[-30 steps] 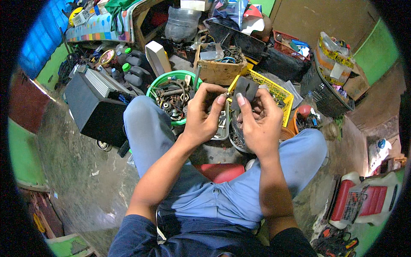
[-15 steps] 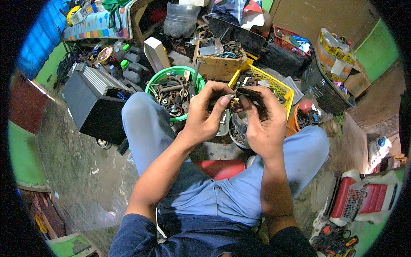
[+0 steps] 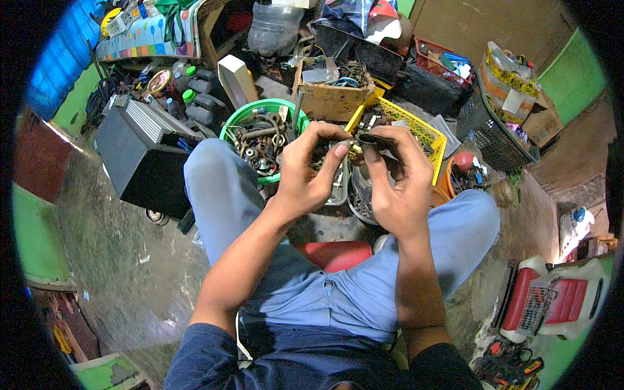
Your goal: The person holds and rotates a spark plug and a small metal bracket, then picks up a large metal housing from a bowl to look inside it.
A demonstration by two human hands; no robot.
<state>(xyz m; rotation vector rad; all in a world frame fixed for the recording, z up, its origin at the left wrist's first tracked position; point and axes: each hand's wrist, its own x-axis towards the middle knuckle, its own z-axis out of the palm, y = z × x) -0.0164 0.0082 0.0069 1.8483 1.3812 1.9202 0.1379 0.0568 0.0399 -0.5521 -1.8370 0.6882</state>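
In front of me, over the gap between my knees, both hands meet with fingertips almost touching. Thumb and forefinger of my left hand (image 3: pixel 311 174) pinch a small pale-yellow piece (image 3: pixel 354 147), too small to name. My right hand (image 3: pixel 404 185) has its thumb pressed against a dark, thin piece (image 3: pixel 377 139) under its curled fingers; its kind I cannot make out. Just beyond my left hand stands a green tub (image 3: pixel 229 123) of mixed metal and cable parts. Behind my right hand lies a yellow plastic basket (image 3: pixel 437 130) with small parts.
Below my hands sit a round container (image 3: pixel 361 207) of small dark bits and a red object (image 3: pixel 335 256). An orange bucket (image 3: pixel 450 177) stands by my right knee. To the left is a black box-shaped case (image 3: pixel 146 175); farther off, a cardboard box (image 3: pixel 328 101) of cables.
Both hands stay nearly in place, with small shifts of the fingers. The yellowish piece between the fingertips shows less now. Nothing else has visibly moved.
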